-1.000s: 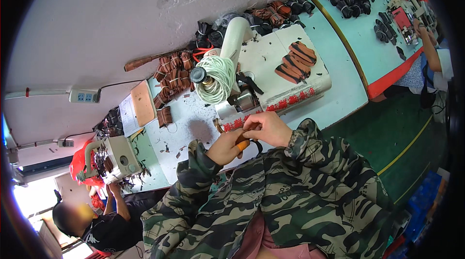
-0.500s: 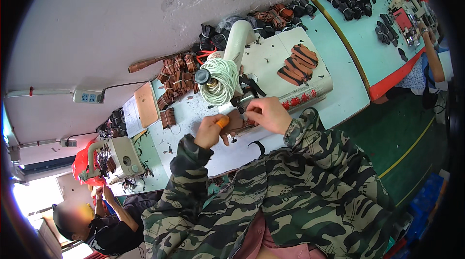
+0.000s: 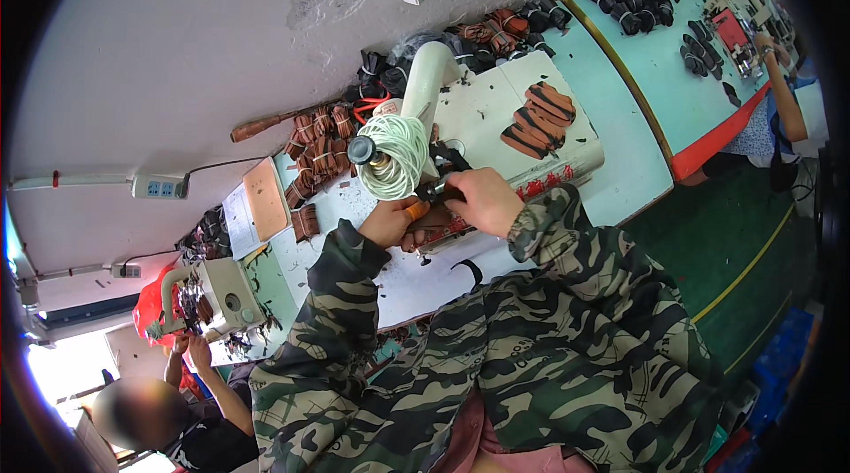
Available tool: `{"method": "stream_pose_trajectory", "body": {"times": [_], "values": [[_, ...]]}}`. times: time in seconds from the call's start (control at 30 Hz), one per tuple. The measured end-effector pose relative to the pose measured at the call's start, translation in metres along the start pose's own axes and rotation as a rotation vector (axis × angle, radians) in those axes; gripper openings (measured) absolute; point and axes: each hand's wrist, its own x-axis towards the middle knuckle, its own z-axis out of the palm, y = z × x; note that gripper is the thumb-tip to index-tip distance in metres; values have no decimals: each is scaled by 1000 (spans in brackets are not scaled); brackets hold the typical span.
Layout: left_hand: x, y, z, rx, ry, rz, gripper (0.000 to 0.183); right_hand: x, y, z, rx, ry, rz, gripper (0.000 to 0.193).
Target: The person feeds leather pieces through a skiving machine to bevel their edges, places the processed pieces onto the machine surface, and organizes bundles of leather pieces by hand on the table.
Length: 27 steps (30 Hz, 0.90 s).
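Note:
My left hand (image 3: 387, 223), an orange finger cover (image 3: 417, 209) on one finger, is closed on a flat brown leather piece (image 3: 436, 218) at the front of a cream machine (image 3: 431, 84). My right hand (image 3: 489, 200) is close by on the right, its fingers bent together at the dark working part below the machine's head. What they pinch is hidden. A coil of pale cord (image 3: 392, 154) hangs round the machine's head, just above both hands. Behind my right hand, brown strips with black edges (image 3: 540, 121) lie in rows on the machine's flat top.
Tied bundles of brown strips (image 3: 319, 150) and black bundles (image 3: 376, 66) line the wall side. A curved black scrap (image 3: 469, 271) lies near the table's front edge. Co-workers sit at a machine on the left (image 3: 217, 292) and a red-and-cream machine (image 3: 733, 30) at far right.
Both hands have moved up toward the machine's head, with the brown piece closer in under it. My right fingers now reach the dark working part. The view has shifted slightly.

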Motion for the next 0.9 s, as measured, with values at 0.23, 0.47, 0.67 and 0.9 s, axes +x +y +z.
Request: {"method": "stream_pose_trajectory", "body": {"times": [0.23, 0.47, 0.67, 0.9], "values": [[-9, -30, -15, -175, 52, 81, 26, -4, 6, -18, 129, -75, 46, 15], [7, -12, 10, -92, 30, 70, 25, 1, 12, -4, 28, -61, -95, 15], [-3, -34, -11, -251, 11, 112, 22, -14, 14, -34, 136, 132, 9, 15], [-5, -36, 41, 576, 589, 557, 31, -19, 37, -69, -341, 733, -192, 21]]}}
